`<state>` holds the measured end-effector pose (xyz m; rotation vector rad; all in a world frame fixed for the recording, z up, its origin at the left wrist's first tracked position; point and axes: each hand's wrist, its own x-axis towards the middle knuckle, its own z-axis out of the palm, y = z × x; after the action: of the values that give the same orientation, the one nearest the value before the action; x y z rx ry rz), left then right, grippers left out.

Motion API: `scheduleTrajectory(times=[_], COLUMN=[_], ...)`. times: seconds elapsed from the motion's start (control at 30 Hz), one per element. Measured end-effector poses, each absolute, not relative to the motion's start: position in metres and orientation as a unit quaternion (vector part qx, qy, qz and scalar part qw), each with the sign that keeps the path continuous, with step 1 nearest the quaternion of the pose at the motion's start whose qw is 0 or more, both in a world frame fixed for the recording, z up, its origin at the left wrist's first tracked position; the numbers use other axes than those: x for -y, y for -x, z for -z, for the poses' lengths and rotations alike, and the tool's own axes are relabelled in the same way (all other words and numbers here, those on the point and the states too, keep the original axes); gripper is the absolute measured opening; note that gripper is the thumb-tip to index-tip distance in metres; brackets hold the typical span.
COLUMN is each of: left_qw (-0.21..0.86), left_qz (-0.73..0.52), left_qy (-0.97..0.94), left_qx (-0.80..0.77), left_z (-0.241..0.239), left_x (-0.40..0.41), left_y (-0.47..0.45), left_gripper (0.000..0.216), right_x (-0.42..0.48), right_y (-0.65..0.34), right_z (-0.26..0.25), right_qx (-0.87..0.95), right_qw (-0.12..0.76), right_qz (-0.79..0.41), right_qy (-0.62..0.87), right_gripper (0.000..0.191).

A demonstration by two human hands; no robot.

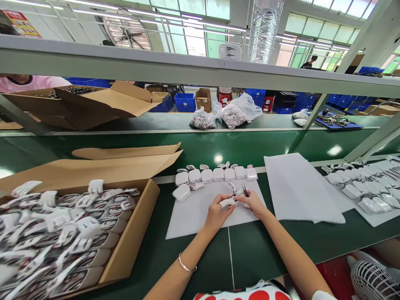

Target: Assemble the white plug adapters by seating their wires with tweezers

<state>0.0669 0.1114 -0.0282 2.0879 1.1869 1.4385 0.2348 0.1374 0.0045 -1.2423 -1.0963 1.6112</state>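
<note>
Over a white foam sheet, my left hand is closed on a white plastic casing with thin wires. My right hand faces it, fingers pinched at the wires. Dark tweezers stick up out of the right hand. A second white piece lies against the right fingers, partly hidden by them. Along the sheet's back edge runs a row of white rounded casings, small white parts behind them. Another casing lies tilted at the sheet's left corner.
An open cardboard box full of white wired parts stands at left. To the right lie blank foam sheets and more white casings. A shelf rail crosses above, carrying a plastic bottle. Bagged parts sit beyond.
</note>
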Motion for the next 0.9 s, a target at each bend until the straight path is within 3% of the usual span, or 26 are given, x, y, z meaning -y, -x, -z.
scheduleTrajectory(times=[0.9], left_qw=[0.143], left_qz=[-0.402], left_qy=[-0.799], left_qx=[-0.423], left_z=[0.024], left_x=[-0.123], left_y=[-0.060], left_gripper=[0.010], right_x=[-0.140], right_y=[-0.224], right_z=[0.004], right_qx=[0.433], right_qw=[0.417], right_qz=[-0.583], right_qy=[0.547], right_gripper=[0.039])
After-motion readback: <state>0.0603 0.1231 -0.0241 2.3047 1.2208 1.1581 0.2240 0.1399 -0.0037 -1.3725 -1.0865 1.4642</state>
